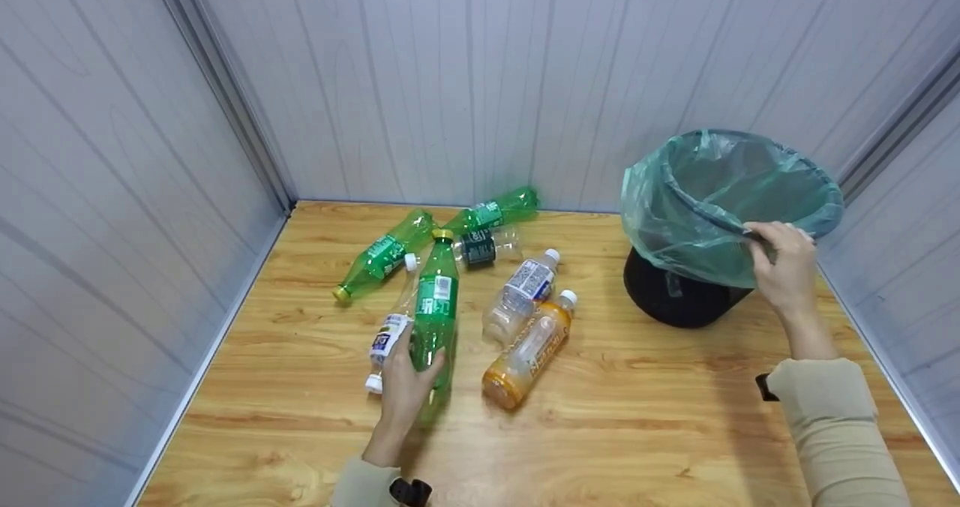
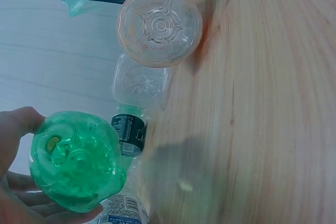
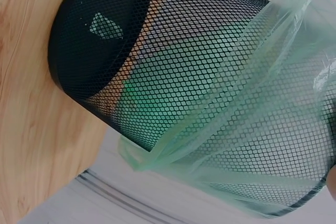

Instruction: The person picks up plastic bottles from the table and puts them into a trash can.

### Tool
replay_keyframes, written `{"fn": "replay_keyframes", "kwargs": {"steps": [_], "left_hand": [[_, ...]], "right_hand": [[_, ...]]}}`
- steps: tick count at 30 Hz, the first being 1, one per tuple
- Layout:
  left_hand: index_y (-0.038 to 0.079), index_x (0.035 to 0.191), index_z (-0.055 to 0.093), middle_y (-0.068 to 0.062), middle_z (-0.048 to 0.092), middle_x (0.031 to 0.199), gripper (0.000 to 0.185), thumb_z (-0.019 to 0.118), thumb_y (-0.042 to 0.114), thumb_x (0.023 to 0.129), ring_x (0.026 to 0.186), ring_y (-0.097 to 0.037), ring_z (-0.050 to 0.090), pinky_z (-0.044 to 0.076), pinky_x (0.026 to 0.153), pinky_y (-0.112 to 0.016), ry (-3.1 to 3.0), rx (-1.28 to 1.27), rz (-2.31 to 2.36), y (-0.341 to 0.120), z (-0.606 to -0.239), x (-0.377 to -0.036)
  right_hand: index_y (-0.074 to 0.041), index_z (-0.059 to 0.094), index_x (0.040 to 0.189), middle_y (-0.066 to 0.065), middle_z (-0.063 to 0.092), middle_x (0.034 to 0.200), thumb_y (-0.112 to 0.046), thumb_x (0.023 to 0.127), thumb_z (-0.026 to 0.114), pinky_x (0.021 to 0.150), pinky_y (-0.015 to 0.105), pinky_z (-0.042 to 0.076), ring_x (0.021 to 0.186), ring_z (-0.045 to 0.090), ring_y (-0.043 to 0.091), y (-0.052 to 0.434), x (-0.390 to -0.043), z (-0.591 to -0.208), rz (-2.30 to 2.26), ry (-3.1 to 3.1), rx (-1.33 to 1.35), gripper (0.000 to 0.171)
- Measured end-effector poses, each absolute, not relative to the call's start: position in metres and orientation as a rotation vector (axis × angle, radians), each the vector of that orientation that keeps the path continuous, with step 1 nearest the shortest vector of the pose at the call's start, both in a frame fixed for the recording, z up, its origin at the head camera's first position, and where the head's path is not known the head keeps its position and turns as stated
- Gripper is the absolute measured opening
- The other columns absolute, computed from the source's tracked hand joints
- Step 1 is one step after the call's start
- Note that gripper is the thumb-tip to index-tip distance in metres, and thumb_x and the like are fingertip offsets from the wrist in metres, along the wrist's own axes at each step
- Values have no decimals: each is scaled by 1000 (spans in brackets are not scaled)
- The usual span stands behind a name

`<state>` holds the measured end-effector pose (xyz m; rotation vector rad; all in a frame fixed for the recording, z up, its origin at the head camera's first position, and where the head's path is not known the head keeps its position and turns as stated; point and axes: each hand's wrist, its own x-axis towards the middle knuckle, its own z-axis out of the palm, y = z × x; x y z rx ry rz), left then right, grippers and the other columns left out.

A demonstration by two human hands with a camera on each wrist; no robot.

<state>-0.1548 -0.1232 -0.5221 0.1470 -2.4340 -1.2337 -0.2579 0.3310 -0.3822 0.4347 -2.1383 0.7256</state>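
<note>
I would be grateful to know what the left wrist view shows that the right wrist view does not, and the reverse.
Only the left wrist view shows the left hand gripping a green bottle, plus a clear bottle seen base-on and a dark-labelled bottle. Only the right wrist view shows part of the right hand and a pale patch low on the bin. Both show the bin's mesh, its green liner, the wooden table and the pale wall.

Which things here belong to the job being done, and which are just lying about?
Probably in the job:
Green bottle, held in the left hand
Black bin with green liner, gripped at the rim by the right hand

Lying about, though perhaps part of it too:
Two other green bottles
Dark-labelled bottle
White-labelled bottle near the left hand
Orange-labelled bottle
Clear bottle beside that
</note>
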Motion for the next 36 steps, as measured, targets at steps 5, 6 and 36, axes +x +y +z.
{"fn": "replay_keyframes", "kwargs": {"steps": [5,6,36], "left_hand": [[-11,123,42,-27,49,118,64,70,19,75,108,-34,48,39,89,-44,-2402,166,-1266,-123,-520,-154],[-11,124,41,-26,49,118,64,70,19,75,108,-33,48,39,89,-44,-2395,170,-1274,-123,-520,-153],[-6,126,42,-22,49,120,65,73,14,72,110,-33,46,32,93,-47,-2202,125,-1301,-114,-510,-146]], "right_hand": [[9,64,84,22,61,77,18,71,60,71,39,33,71,51,32,322,-251,-382,737,-2124,450,16],[9,64,84,21,61,77,18,71,60,71,38,33,71,51,32,321,-250,-382,740,-2123,455,16],[6,65,85,16,62,79,19,68,62,79,35,30,76,50,15,281,-218,-387,824,-2131,581,22]]}}
